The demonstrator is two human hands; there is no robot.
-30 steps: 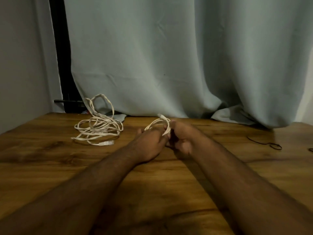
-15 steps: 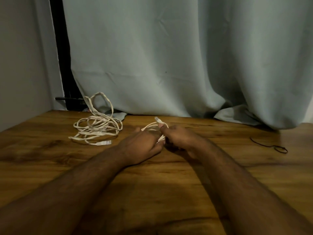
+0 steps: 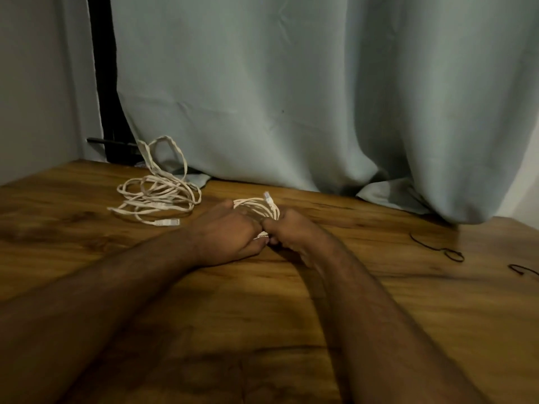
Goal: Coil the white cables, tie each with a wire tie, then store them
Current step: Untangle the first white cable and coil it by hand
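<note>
A smooth brown wooden table point(image 3: 262, 316) with dark streaked grain fills the lower frame, and a soft pale grey-green curtain point(image 3: 291, 97) hangs in heavy folds across the upper frame, its hem bunched on the tabletop. Left of centre lies a loose tangle of flat white cable point(image 3: 157, 193), its clear plug end pointing right. Just above centre, a small neat coil of white cable point(image 3: 256, 206) rests low over the wood, a clear plug sticking up from its top. At the right edge lie two thin black wire ties point(image 3: 437, 247), curled and well apart from the hands.

Compared with a second ago, the coil sits lower and closer to the table, and the hands have dropped with it; the loose tangle has not moved.

Both bare forearms reach in from the bottom corners and meet at the coil. The left hand point(image 3: 230, 231) lies knuckles up, fingers curled round the coil's left side. The right hand point(image 3: 291, 231) presses against it, thumb and fingers pinching the coil's right side
</note>
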